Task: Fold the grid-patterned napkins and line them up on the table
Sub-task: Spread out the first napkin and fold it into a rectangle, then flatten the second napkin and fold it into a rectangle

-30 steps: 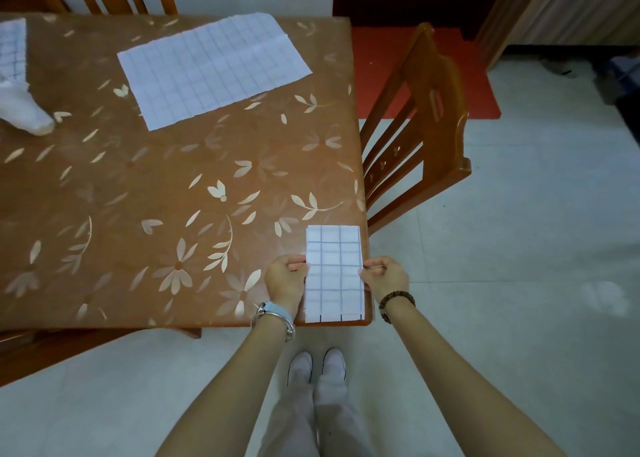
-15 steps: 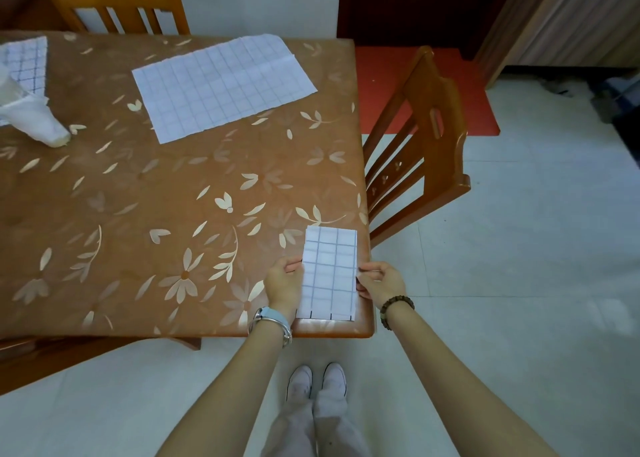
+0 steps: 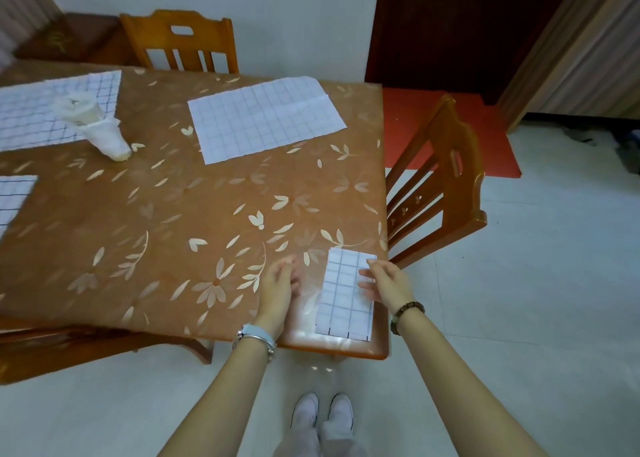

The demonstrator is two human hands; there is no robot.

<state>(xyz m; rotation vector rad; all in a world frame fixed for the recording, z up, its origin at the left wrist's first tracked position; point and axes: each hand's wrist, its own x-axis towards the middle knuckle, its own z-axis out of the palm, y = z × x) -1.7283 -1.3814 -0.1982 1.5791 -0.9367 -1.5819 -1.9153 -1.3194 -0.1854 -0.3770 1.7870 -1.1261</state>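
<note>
Four grid napkins (image 3: 346,297), two hands (image 3: 388,283)

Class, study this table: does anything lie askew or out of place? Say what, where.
The unfolded white grid-patterned napkin at the far side lies skewed to the brown floral table's edges. Nothing looks spilled.

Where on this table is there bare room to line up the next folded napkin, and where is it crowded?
The widest bare patch of table runs along the near edge, left of the left hand, bordered behind by the open napkin. Crowded: the near right corner, with the folded napkin and right hand.
</note>
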